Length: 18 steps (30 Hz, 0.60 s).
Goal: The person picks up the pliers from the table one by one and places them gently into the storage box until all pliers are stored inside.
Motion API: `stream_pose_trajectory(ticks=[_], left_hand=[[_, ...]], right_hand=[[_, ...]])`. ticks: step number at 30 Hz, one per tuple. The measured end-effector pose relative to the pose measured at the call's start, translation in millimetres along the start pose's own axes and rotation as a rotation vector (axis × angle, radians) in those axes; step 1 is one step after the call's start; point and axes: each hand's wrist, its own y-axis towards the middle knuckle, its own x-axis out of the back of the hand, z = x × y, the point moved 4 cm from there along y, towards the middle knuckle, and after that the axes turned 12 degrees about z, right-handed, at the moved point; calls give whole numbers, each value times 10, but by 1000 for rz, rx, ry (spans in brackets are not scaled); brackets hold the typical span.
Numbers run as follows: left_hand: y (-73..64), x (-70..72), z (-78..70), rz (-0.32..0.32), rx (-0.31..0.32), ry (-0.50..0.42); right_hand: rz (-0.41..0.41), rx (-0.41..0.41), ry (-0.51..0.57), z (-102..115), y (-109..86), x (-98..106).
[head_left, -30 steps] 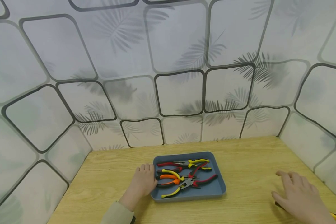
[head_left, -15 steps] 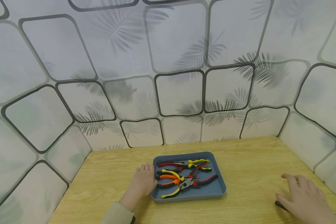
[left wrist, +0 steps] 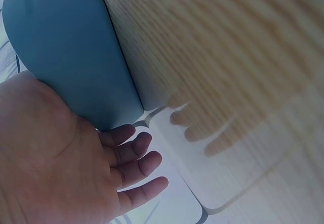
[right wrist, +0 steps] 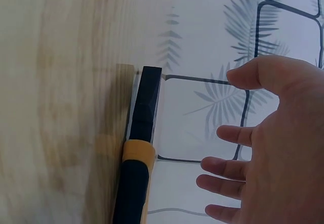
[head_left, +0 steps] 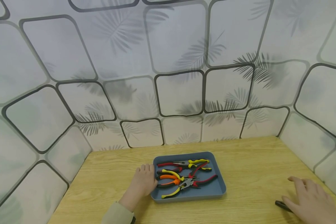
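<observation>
My left hand (head_left: 143, 180) rests against the left side of a blue-grey tray (head_left: 221, 188). In the left wrist view its fingers (left wrist: 139, 166) lie extended and a little bent by the tray's outer wall (left wrist: 76, 52), with the thumb hidden. Inside the tray lie several pliers: yellow-and-black, red-and-black, and an orange-handled pair (head_left: 169, 179). Over at the right, my right hand (head_left: 313, 199) hovers with spread fingers above a long black-and-yellow hand tool (right wrist: 139, 148) with a blunt black end. Most of that tool is covered by the hand in the head view.
The light wood tabletop (head_left: 249, 168) reaches back to a wall covering (head_left: 182, 93) with a leaf and rounded-square pattern. That covering also closes off the left and right sides. Wood surface lies between the tray and the right hand.
My right hand has drifted right and slightly down, uncovering more of the tool's black end. The left hand and the tray have stayed put.
</observation>
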Motion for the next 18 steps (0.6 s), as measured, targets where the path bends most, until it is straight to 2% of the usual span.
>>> stream_pose_trajectory(ticks=[6,13,18], left_hand=[[23,-7,12,8,4,10],[23,7,17,20,9,-1],[41,-3,23,27,12,2]], right_hand=[[2,1,-27,-44,-30,-37],[13,-28,-3,-121,-31,-93],[-9,-28,-23,-150,-43,-110]])
